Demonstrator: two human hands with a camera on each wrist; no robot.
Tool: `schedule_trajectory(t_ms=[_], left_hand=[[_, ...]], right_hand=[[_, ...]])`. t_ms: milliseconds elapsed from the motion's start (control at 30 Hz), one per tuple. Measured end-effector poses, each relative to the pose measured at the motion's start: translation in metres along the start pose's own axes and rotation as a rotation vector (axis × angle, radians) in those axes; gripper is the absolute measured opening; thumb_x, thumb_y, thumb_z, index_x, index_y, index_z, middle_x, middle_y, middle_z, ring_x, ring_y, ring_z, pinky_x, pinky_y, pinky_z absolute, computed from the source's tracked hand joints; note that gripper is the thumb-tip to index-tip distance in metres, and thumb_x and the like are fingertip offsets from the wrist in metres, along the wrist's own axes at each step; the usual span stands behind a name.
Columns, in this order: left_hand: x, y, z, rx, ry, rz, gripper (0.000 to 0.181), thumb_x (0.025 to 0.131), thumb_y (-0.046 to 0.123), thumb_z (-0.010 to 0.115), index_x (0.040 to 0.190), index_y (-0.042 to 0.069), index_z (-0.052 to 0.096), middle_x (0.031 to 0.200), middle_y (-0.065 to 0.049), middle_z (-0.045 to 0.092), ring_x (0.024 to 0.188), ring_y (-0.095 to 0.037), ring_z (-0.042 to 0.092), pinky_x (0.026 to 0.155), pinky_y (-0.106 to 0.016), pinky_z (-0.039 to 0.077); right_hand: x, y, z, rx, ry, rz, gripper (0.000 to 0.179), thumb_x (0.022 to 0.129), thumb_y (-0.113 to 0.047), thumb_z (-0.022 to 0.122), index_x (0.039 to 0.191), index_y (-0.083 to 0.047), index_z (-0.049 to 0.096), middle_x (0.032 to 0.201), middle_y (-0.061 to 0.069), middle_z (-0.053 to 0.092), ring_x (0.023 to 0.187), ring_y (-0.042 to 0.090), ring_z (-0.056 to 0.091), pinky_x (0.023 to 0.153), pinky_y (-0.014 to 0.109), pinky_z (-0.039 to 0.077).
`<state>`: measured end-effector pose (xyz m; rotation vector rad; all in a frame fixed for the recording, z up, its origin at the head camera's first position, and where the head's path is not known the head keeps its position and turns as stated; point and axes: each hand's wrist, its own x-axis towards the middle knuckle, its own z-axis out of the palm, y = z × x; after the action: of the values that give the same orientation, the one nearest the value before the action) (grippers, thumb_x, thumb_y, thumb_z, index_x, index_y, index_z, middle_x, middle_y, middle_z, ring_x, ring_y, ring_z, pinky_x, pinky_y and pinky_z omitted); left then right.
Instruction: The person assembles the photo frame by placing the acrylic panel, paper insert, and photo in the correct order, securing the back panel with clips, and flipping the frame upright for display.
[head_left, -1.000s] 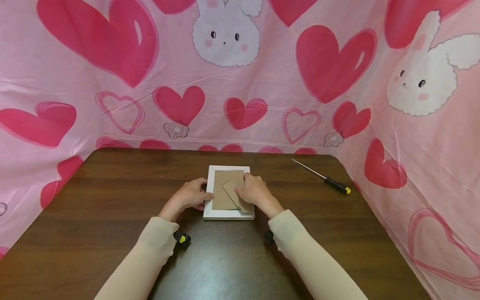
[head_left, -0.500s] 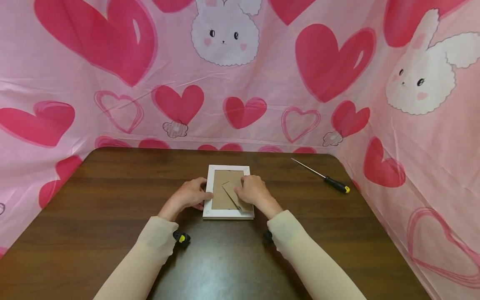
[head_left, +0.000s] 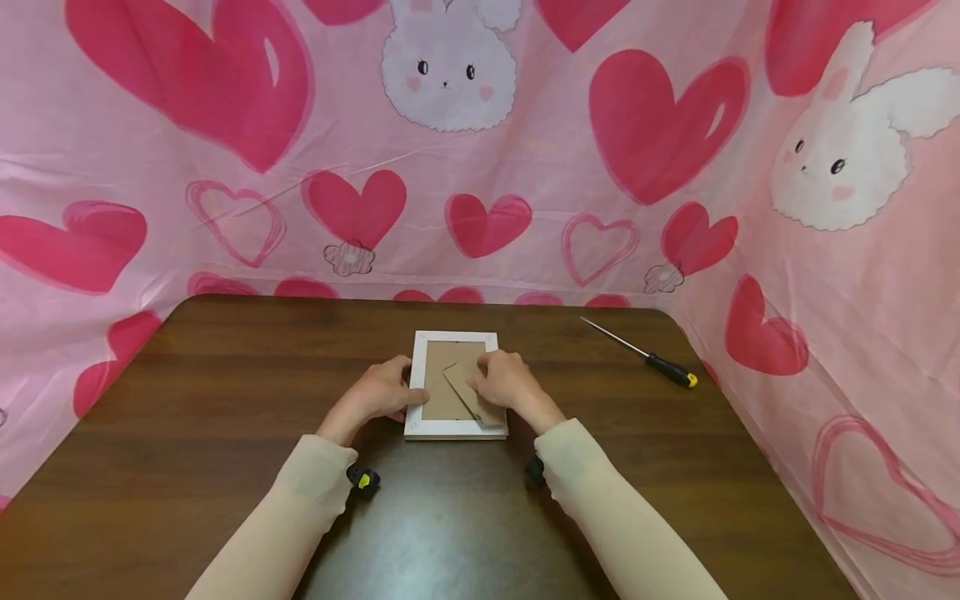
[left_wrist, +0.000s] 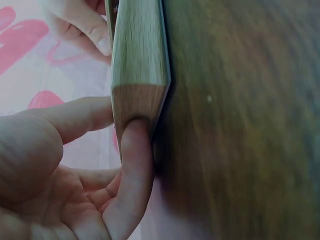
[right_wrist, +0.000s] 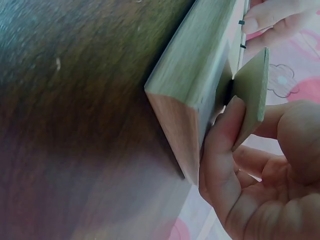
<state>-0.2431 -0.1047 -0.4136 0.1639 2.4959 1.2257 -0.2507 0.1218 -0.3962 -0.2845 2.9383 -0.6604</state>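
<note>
A picture frame (head_left: pixel 442 428) lies face down on the table, its white back border around a brown backing board (head_left: pixel 448 354). On the left, my left hand (head_left: pixel 381 390) grips the frame's side, the thumb over the white border and a finger against the wooden edge (left_wrist: pixel 140 55). My right hand (head_left: pixel 512 382) pinches the frame's brown stand flap (head_left: pixel 474 398) between thumb and fingers. In the right wrist view the flap (right_wrist: pixel 254 90) is tilted up off the back, with a fingertip in the gap behind it.
A screwdriver (head_left: pixel 667 368) with a black and yellow handle lies at the right of the brown wooden table (head_left: pixel 225 375). Pink cloth (head_left: pixel 525 150) with hearts and rabbits hangs behind the table and along its sides. Small black cameras (head_left: pixel 363 478) sit at the wrists.
The right hand's index finger has shifted slightly left and down, inward from the frame's right border. The left hand and the frame stay in place.
</note>
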Motion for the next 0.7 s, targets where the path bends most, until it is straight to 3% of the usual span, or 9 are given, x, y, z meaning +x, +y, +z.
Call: schedule_trajectory(t_ms=[67, 167, 267, 500, 600, 700], left_hand=[[-0.001, -0.001, 0.001, 0.033, 0.014, -0.013, 0.064, 0.096, 0.016, 0.078, 0.146, -0.008, 0.046, 0.104, -0.021, 0.064, 0.08, -0.025, 0.069, 0.068, -0.036, 0.066], [-0.001, -0.003, 0.002, 0.059, 0.027, -0.022, 0.062, 0.096, 0.017, 0.077, 0.145, -0.007, 0.048, 0.103, -0.021, 0.066, 0.077, -0.025, 0.069, 0.066, -0.035, 0.065], [0.0, -0.003, 0.003, 0.056, 0.026, -0.02, 0.062, 0.096, 0.017, 0.077, 0.145, -0.007, 0.049, 0.101, -0.021, 0.066, 0.075, -0.024, 0.069, 0.066, -0.035, 0.065], [0.002, -0.002, 0.004, 0.05, 0.026, -0.026, 0.062, 0.096, 0.017, 0.077, 0.146, -0.005, 0.049, 0.101, -0.02, 0.066, 0.075, -0.024, 0.069, 0.066, -0.035, 0.065], [0.003, -0.001, 0.004, 0.047, 0.024, -0.021, 0.06, 0.096, 0.016, 0.077, 0.145, -0.005, 0.05, 0.1, -0.021, 0.066, 0.075, -0.025, 0.07, 0.066, -0.035, 0.065], [0.004, 0.0, 0.004, 0.044, 0.018, -0.024, 0.061, 0.096, 0.016, 0.077, 0.146, -0.005, 0.049, 0.102, -0.021, 0.066, 0.076, -0.025, 0.07, 0.067, -0.036, 0.065]], right_hand=[[0.0, 0.0, 0.001, 0.014, -0.019, 0.003, 0.048, 0.102, -0.027, 0.072, 0.141, -0.001, 0.066, 0.139, 0.022, 0.067, 0.117, 0.038, 0.07, 0.099, 0.05, 0.059], [0.0, 0.0, 0.001, 0.018, -0.049, 0.025, 0.05, 0.102, -0.031, 0.071, 0.145, -0.005, 0.064, 0.141, 0.022, 0.066, 0.085, 0.032, 0.077, 0.073, 0.041, 0.065], [0.0, 0.002, -0.001, 0.022, -0.072, 0.048, 0.051, 0.103, -0.034, 0.071, 0.147, -0.01, 0.064, 0.14, 0.019, 0.067, 0.057, 0.023, 0.069, 0.049, 0.032, 0.059], [0.001, 0.02, -0.008, 0.032, -0.135, -0.041, 0.055, 0.105, -0.039, 0.065, 0.152, -0.012, 0.06, 0.139, 0.017, 0.068, 0.054, 0.016, 0.058, 0.047, 0.027, 0.055], [0.001, 0.036, -0.018, 0.054, -0.136, -0.078, 0.054, 0.106, -0.038, 0.063, 0.154, -0.014, 0.058, 0.114, 0.02, 0.074, 0.048, 0.017, 0.056, 0.046, 0.029, 0.055], [-0.001, 0.058, -0.036, 0.082, -0.056, -0.086, 0.051, 0.106, -0.034, 0.063, 0.152, -0.012, 0.059, 0.085, 0.016, 0.071, 0.048, 0.019, 0.062, 0.052, 0.033, 0.058]])
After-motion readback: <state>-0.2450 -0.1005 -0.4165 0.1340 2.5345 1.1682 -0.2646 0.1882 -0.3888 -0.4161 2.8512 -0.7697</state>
